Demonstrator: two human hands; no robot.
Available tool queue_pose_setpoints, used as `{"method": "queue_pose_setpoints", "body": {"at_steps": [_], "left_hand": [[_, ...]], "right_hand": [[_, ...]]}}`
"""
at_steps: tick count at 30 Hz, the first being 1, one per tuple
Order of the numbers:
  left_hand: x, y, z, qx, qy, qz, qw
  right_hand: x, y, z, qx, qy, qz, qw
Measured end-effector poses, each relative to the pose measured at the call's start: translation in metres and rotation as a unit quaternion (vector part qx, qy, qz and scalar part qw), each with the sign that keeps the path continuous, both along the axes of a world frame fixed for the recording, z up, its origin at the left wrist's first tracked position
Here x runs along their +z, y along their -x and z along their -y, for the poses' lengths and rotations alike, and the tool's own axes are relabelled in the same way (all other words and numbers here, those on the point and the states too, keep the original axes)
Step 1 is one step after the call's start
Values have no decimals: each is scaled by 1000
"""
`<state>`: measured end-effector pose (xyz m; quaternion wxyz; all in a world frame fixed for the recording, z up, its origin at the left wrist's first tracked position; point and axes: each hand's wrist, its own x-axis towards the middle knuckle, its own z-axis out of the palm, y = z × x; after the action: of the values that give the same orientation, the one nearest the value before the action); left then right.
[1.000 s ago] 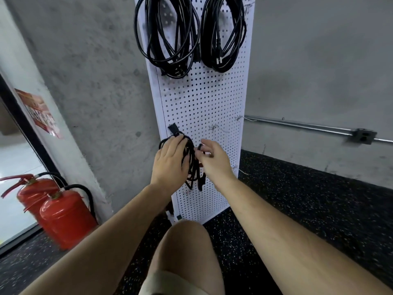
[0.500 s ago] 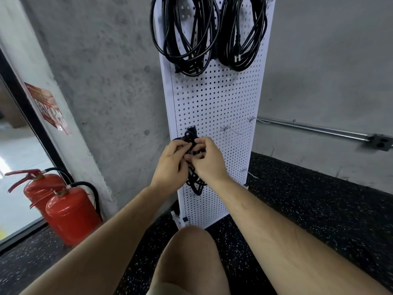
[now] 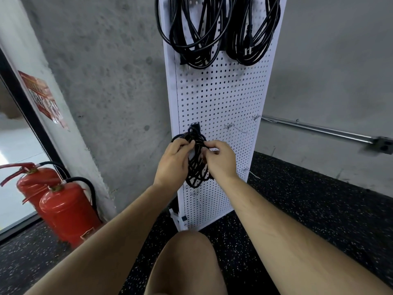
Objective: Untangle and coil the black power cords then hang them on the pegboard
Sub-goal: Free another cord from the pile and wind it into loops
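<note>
Both forearms reach forward to the lower part of the tall white perforated metal pegboard (image 3: 223,99). The left hand (image 3: 173,160) and the right hand (image 3: 221,161) meet knuckles-up, almost touching. Their fingers (image 3: 185,143) curl in from either side and grip the upper part of a small coil of black power cord (image 3: 196,173). The coil hangs against the board between the two hands, just below a black hook (image 3: 195,125), and its loops drop beneath the palms. Two larger black cord coils (image 3: 191,39) hang at the board's top.

Hanging coils (image 3: 200,62) cut off at top, lower coil (image 3: 196,174) part-hidden behind left hand (image 3: 173,160) and right hand (image 3: 221,161), sign (image 3: 42,99) lettering unreadable
</note>
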<state>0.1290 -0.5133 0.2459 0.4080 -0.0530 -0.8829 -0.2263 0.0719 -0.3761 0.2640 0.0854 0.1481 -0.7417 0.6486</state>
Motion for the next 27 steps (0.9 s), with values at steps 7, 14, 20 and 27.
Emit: {"method": "queue_pose_setpoints", "body": {"at_steps": [7,14,20,27], "left_hand": [[-7,19,9,27,14,-21,999],[-24,21,-2,19,20,-16,999],[-27,5,-4,12,15,21,1000],[-30,-10,-7,30,55,24,998]], "right_hand": [[1,19,3,-3,-19,-26,999],[-18,15,10,5,14,-2,1000],[-19,1,-1,7,-84,-45,995],[-19,-15,-17,-4,-110,-64,992]]}}
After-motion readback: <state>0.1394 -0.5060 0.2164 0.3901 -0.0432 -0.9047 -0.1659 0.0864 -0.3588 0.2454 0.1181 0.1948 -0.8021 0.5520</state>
